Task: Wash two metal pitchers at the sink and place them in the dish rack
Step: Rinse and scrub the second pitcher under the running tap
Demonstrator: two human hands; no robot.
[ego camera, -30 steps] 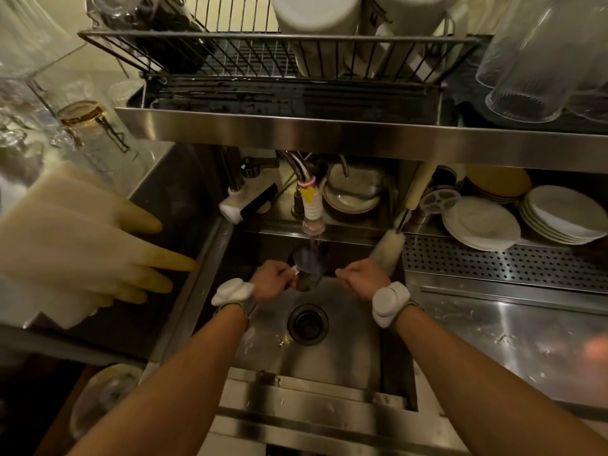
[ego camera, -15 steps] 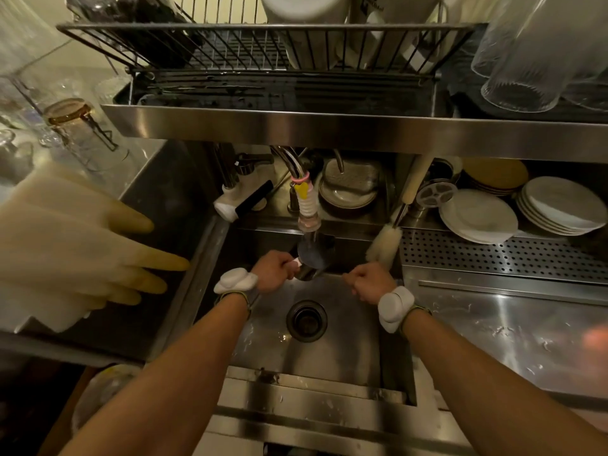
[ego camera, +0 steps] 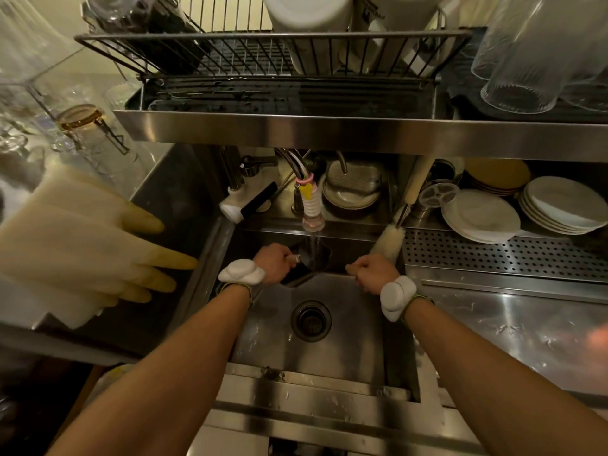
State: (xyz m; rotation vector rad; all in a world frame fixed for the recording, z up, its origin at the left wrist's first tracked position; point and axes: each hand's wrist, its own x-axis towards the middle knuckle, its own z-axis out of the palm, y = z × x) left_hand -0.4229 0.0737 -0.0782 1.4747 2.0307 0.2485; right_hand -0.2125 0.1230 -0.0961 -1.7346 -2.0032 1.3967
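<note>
A dark metal pitcher [ego camera: 311,263] is held under the running tap [ego camera: 312,207], over the back of the steel sink [ego camera: 342,337]. My left hand [ego camera: 274,263] grips its handle on the left side. Water streams from the spout into the pitcher's mouth. My right hand [ego camera: 371,271] is a closed fist to the right of the pitcher, apart from it; I cannot tell whether it holds anything. The wire dish rack [ego camera: 273,57] sits on the shelf above the sink. A second pitcher is not visible.
Yellow rubber gloves [ego camera: 85,245] hang at the left. A bottle brush [ego camera: 390,240] leans at the sink's back right corner. Stacks of white plates [ego camera: 483,215] stand on the perforated drainboard [ego camera: 506,258]. Upturned glasses [ego camera: 533,60] fill the upper right shelf. The drain [ego camera: 311,320] lies below my hands.
My right hand has come off the pitcher and moved to the right. The left hand keeps the pitcher under the tap, tilted more toward the stream.
</note>
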